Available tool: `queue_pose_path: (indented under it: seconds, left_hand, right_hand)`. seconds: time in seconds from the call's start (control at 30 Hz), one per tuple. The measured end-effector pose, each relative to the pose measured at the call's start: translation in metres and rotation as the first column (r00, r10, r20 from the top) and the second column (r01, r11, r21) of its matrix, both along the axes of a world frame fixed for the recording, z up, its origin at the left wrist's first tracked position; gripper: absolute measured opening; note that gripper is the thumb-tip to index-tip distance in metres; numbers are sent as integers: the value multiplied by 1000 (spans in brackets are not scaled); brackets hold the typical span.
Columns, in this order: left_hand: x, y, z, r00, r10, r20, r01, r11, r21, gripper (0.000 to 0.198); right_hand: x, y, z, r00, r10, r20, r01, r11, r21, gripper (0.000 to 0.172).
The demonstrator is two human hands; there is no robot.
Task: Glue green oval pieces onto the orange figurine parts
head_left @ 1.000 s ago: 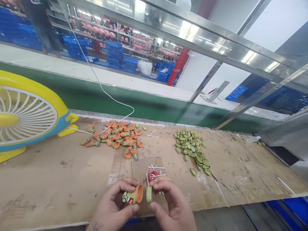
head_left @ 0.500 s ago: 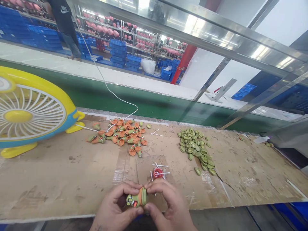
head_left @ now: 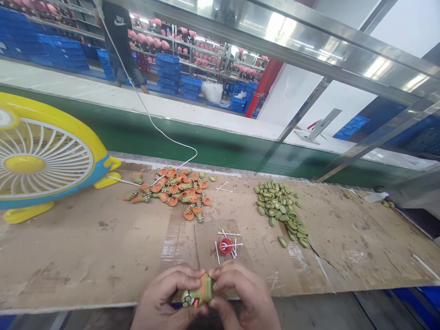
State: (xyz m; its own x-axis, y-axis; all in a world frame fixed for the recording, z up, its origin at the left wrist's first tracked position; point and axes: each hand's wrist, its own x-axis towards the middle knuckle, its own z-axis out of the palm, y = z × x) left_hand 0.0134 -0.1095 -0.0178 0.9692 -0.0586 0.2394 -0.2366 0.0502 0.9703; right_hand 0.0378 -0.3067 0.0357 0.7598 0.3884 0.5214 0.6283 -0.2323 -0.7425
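A small green and orange toy figure (head_left: 192, 297) with round eyes and an open red mouth lies sideways between my hands at the table's front edge. My left hand (head_left: 168, 293) is closed around its head and body. The fingertips of my right hand (head_left: 242, 293) pinch the green oval base (head_left: 208, 288) at the figure's other end, which sits against the orange part. Just beyond my hands stands a small red pot (head_left: 226, 245) with cotton swabs (head_left: 235, 247) in and around it.
Several orange and green figures (head_left: 182, 188) lie heaped at the back left, beside a yellow fan (head_left: 51, 160). Green oval pieces (head_left: 275, 204) form a pile to the right. Cardboard (head_left: 103, 256) covers the table. A person (head_left: 120, 41) stands beyond the green barrier (head_left: 233, 156).
Both hands have sunk slightly with the figure, which has turned a little, its face now lower. The person in the background has moved right.
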Motion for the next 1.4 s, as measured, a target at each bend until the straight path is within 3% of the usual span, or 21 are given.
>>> queue_pose_path:
  seconds: [0.07,0.17,0.23,0.33,0.47,0.57,0.7,0.8,0.97,1.1,1.4]
  left_hand:
    - [-1,-4,2,999,25,-32,-25,1000,-8,28]
    - [-2,-9,0,971,38,-236,-67,991,-117,20]
    - [0,-10,-3,928,-54,-367,-48,963,-263,27]
    - [3,-10,-3,882,-233,-410,22,888,-459,46]
    - [6,-11,9,829,-351,-435,22,798,-602,34]
    - [5,-14,19,797,-387,-463,-54,718,-694,33]
    - [7,-13,22,777,-445,-445,-71,640,-765,33]
    - [10,-13,19,774,-454,-441,-66,635,-770,32]
    - [20,-11,10,804,-410,-430,-112,607,-787,27]
    - [29,-6,-2,824,-372,-428,-129,612,-781,24]
    - [39,-2,-17,835,-273,-477,-174,693,-700,27]
  right_hand:
    - [1,-1,1,999,20,41,-18,999,-38,8]
    - [4,1,1,996,3,94,4,997,-73,12]
    - [7,6,0,991,-22,136,35,995,-94,19]
    - [9,13,-2,974,-13,224,44,990,-133,28]
    - [5,2,-2,960,39,276,6,987,-160,36]
    - [5,-25,-6,967,-186,176,218,959,-183,38]
    - [14,-65,-25,877,-476,65,478,855,-200,21]
    - [22,-86,-50,829,-559,21,544,798,-257,17]
    - [27,-99,-85,784,-613,-98,559,766,-318,23]
    - [31,-99,-90,757,-638,-139,573,751,-329,25]
    - [37,-99,-92,812,-575,-105,514,788,-340,23]
